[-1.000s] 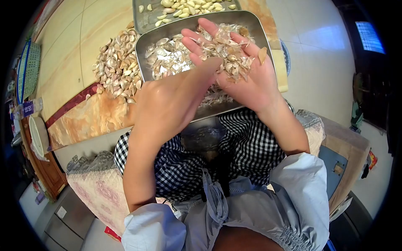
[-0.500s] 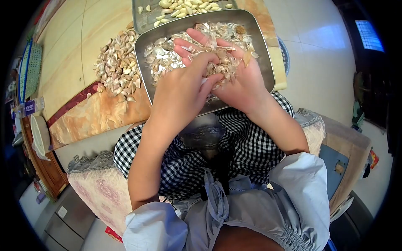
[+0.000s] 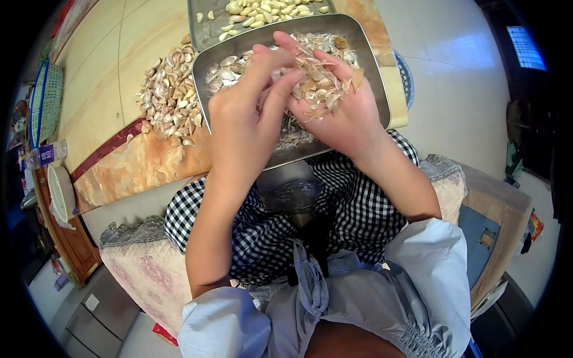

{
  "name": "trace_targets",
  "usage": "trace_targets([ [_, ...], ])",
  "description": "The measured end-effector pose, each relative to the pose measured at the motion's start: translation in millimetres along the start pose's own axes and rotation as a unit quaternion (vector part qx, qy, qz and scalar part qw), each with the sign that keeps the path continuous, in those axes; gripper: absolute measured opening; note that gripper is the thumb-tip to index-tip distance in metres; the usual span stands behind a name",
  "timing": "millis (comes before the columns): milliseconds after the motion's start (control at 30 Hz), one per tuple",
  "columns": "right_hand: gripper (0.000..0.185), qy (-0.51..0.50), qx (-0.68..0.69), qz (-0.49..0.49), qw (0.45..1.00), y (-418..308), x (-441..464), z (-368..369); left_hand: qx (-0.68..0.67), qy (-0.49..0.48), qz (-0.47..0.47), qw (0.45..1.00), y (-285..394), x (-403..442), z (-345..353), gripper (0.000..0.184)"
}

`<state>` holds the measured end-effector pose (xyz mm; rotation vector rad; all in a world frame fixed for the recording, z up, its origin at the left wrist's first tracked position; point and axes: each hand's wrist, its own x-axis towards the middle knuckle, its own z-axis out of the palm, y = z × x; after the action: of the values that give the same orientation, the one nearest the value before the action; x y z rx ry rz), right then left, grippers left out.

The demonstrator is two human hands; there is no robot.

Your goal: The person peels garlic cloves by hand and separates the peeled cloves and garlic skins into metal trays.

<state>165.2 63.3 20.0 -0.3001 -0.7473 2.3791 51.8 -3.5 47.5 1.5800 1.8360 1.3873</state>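
Note:
A heap of dry garlic skins (image 3: 322, 86) lies in my right hand (image 3: 349, 119), which is turned palm up with its fingers curling up around the pile. My left hand (image 3: 245, 113) is beside it, back upward, thumb and index finger bent toward each other at the edge of the heap. Whatever sits between those fingertips is hidden. Both hands are above a deep metal tray (image 3: 382, 89) strewn with more loose skins (image 3: 227, 74).
Unpeeled garlic cloves (image 3: 173, 95) are piled on the marbled table (image 3: 137, 173) left of the tray. Behind it, a second tray (image 3: 206, 33) carries peeled cloves (image 3: 271, 13). A green woven basket (image 3: 48, 101) stands at far left. Checkered cloth (image 3: 364, 191) covers my lap.
My left hand has drawn slightly left and back from the heap, its fingers more bent. The skins in my right palm are more exposed.

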Motion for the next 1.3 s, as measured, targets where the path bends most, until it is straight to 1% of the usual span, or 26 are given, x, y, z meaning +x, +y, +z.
trace_targets([
  [33,0.046,0.012,0.307,0.072,0.949,0,3,0,0.051,-0.061,-0.005,0.997,1,-1,-2,0.016],
  [67,0.046,0.011,0.307,0.072,0.949,-1,3,3,0.052,-0.061,-0.005,0.997,0,-2,0,0.016],
  [133,0.044,0.028,0.245,0.066,0.967,-2,3,10,0.095,-0.112,0.019,0.989,-3,-5,6,0.017],
  [167,0.044,0.027,0.245,0.066,0.967,-2,2,10,0.095,-0.111,0.019,0.989,-3,-5,6,0.017],
  [233,0.044,0.008,0.179,0.026,0.983,0,2,10,0.086,-0.132,-0.003,0.988,-4,-7,7,0.019],
  [267,0.044,0.008,0.179,0.026,0.983,-1,1,12,0.086,-0.132,-0.003,0.987,-5,-7,7,0.019],
  [333,0.044,0.017,0.083,0.017,0.996,-3,0,17,0.098,-0.126,0.055,0.986,-10,-7,8,0.018],
  [367,0.044,0.017,0.083,0.017,0.996,-2,0,16,0.098,-0.126,0.055,0.986,-11,-7,9,0.018],
  [433,0.045,0.026,0.161,0.045,0.986,0,2,12,0.097,-0.120,0.071,0.985,-11,-8,9,0.019],
  [467,0.045,0.025,0.161,0.045,0.986,1,2,10,0.097,-0.120,0.071,0.985,-8,-8,8,0.019],
  [533,0.046,0.014,0.245,0.056,0.968,3,4,6,0.054,-0.151,-0.034,0.986,0,-6,3,0.017],
  [567,0.046,0.012,0.245,0.055,0.968,3,4,5,0.055,-0.150,-0.033,0.987,0,-5,3,0.017],
  [633,0.047,-0.017,0.303,0.064,0.951,1,3,3,-0.048,-0.112,-0.086,0.989,0,-2,2,0.014],
  [667,0.047,-0.019,0.303,0.063,0.951,1,3,3,-0.046,-0.112,-0.084,0.989,-1,-1,3,0.014],
  [733,0.047,-0.004,0.288,0.060,0.956,0,2,5,-0.134,-0.080,-0.100,0.983,-3,0,4,0.014],
  [833,0.046,0.008,0.263,0.051,0.963,0,2,7,-0.112,-0.078,-0.085,0.987,-3,0,5,0.015],
  [967,0.046,0.014,0.279,0.039,0.959,0,1,10,-0.108,-0.097,-0.072,0.987,-1,2,2,0.014],
  [1033,0.045,0.036,0.239,0.038,0.970,-2,0,12,-0.088,-0.039,-0.014,0.995,-2,1,2,0.011],
  [1067,0.045,0.035,0.239,0.037,0.970,-1,0,12,-0.088,-0.039,-0.013,0.995,1,1,1,0.011],
  [1133,0.045,0.031,0.255,0.026,0.966,1,0,10,-0.039,-0.049,-0.005,0.998,9,0,-3,0.013],
  [1167,0.045,0.030,0.255,0.026,0.966,2,0,8,-0.039,-0.049,-0.004,0.998,7,-2,-3,0.013],
  [1233,0.045,0.003,0.279,0.019,0.960,3,2,5,0.059,-0.113,0.064,0.990,0,-5,-4,0.013],
  [1267,0.045,0.002,0.278,0.019,0.960,3,2,5,0.081,-0.115,0.065,0.988,2,-5,-3,0.015],
  [1300,0.043,0.030,0.270,0.027,0.962,2,3,8,0.081,-0.115,0.066,0.988,0,-6,-2,0.015],
])
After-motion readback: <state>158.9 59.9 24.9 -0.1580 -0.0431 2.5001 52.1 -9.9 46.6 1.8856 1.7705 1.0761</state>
